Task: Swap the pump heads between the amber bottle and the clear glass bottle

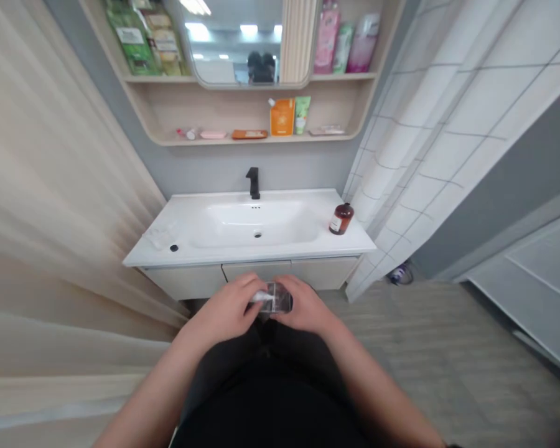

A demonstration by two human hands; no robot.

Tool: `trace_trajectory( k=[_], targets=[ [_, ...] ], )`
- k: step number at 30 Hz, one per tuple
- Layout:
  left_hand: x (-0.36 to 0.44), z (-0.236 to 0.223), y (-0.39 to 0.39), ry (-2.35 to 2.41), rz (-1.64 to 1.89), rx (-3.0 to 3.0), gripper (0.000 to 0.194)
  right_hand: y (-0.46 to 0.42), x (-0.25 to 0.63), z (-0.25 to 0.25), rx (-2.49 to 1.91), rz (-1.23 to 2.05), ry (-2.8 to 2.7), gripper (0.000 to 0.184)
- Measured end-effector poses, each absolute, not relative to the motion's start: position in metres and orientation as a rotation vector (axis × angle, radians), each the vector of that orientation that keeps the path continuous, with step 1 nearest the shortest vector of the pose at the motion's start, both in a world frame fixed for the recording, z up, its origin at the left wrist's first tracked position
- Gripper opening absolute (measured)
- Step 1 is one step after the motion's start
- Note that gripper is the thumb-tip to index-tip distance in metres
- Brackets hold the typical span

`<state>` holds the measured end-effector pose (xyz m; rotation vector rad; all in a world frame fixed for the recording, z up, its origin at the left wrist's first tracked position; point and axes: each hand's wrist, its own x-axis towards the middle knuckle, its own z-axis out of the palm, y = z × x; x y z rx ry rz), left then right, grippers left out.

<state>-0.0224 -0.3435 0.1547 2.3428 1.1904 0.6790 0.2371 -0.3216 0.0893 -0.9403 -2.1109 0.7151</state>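
Nearest, black clothing [270,398] along the bottom edge. Just beyond, in mid-air before the cabinet front [326,272]: one small clear container [280,297], held between two bare hands. Left hand [236,306]: fingers clamped on the container's left end, beside a whitish part, blurred. Right hand [307,306]: fingers curled and clamped round the right end. Farther, white countertop [357,242] with sunken basin [214,214]; at left, black round piece [174,248] near a transparent item [157,238], too faint to identify; at right, brown bottle [343,218], upright, white label. Behind the basin, black faucet [254,184]. Above, wall shelf [191,102]: orange pouch [282,118] beside green tube [302,116], both upright; higher, mirror [233,46] between groups of bottles.
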Motion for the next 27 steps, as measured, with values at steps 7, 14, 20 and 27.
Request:
trace_trajectory(
  k=[7,14,20,27],
  targets=[
    [-0.025,0.152,-0.348,1.297,0.798,2.277,0.040,-0.321,0.228,0.093,-0.919,0.717,-2.105,0.067],
    [-0.019,0.161,-0.356,1.400,0.601,2.257,0.022,-0.323,0.226,0.092,-0.964,0.741,-2.099,0.068],
    [-0.026,0.156,-0.343,1.441,0.551,2.244,0.015,-0.316,0.227,0.085,-1.012,0.755,-2.101,0.070],
    [-0.040,0.145,-0.322,1.260,0.673,2.297,0.031,-0.296,0.226,0.076,-1.024,0.876,-2.095,0.071]
  ],
)
